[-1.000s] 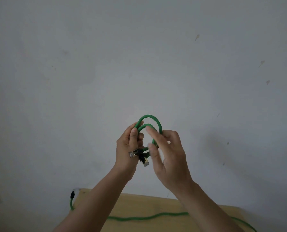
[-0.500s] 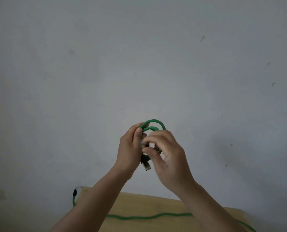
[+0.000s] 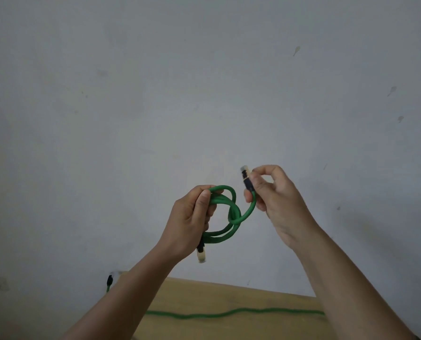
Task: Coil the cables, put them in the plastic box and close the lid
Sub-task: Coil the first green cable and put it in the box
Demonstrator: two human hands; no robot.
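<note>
A short green cable [image 3: 231, 214] is looped into a small coil held up in front of a grey wall. My left hand [image 3: 192, 217] grips the left side of the coil; one plug [image 3: 201, 255] hangs below that hand. My right hand [image 3: 275, 192] pinches the cable's other end just under its black and gold plug [image 3: 245, 176], which points upward. That end wraps around the coil's right side. A second, longer green cable [image 3: 229, 313] lies stretched across the wooden table [image 3: 253, 300] below. The plastic box is out of view.
The second cable's black plug [image 3: 110, 280] hangs past the table's left corner. Behind everything stands the bare grey wall [image 3: 204, 94], close to the table's far edge.
My right hand has pulled one plug end out of the coil and moved up and to the right. The coil has loosened and dropped lower in my left hand.
</note>
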